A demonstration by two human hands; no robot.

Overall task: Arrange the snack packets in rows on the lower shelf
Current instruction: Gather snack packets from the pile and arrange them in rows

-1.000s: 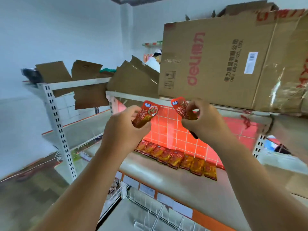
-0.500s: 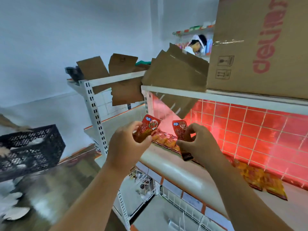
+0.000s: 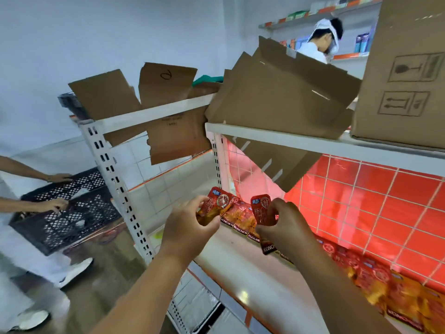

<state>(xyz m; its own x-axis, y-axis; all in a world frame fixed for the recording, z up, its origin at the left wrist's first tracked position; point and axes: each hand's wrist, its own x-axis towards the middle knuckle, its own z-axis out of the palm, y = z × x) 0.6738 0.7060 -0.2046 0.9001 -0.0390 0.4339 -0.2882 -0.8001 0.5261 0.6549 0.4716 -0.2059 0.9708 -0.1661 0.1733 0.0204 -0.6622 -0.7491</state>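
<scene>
The left hand (image 3: 190, 227) pinches a red packet (image 3: 216, 205) between thumb and fingers, and the right hand (image 3: 286, 225) grips a second packet (image 3: 263, 210) upright. The two hands are level and near each other but do not touch. Just beyond them, a row of packets (image 3: 239, 219) lies flat on the lower shelf (image 3: 240, 263), running off to the right along a red tiled back panel (image 3: 375, 201). Above the hands, cardboard flaps (image 3: 284, 92) hang over the upper shelf edge, with a large box (image 3: 407, 68) to their right. Far left of the hands, another person's hands hold a black crate (image 3: 65, 213).
</scene>
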